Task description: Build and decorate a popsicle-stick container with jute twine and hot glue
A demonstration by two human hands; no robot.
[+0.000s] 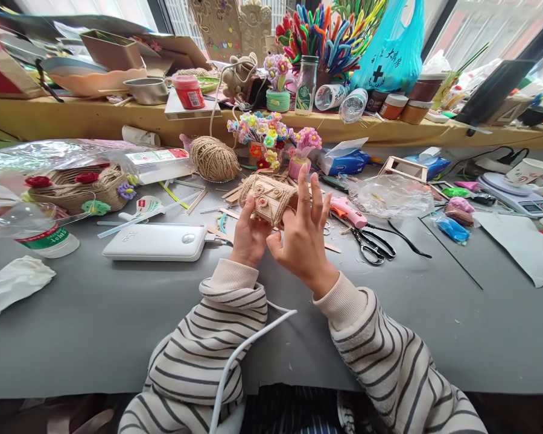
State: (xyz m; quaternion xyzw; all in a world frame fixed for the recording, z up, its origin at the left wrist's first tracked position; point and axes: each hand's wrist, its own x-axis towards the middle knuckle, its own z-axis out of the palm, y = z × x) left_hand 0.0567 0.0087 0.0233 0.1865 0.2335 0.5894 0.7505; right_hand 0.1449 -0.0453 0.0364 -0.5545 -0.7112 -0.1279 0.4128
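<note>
A small twine-wrapped cylinder [268, 199], with thin wooden strips and little rosettes on its side, is held up above the middle of the table, lying sideways. My left hand [248, 235] is closed round its left and lower part, thumb on the front. At the right end, my right hand [305, 241] touches it with a bent index finger whose tip is hidden at the opening. The other fingers of that hand stand up and apart, and its thumb sits below the cylinder. Behind them lie a ball of twine [214, 159] and loose wooden sticks [232, 194].
A white power bank [154, 243] lies left of my hands, and a white cable [239, 349] crosses my left sleeve. To the right are a pink glue gun [349, 212] and black-handled scissors [373, 246]. Crochet flowers [265, 134] and a craft-laden ledge [235, 125] stand behind.
</note>
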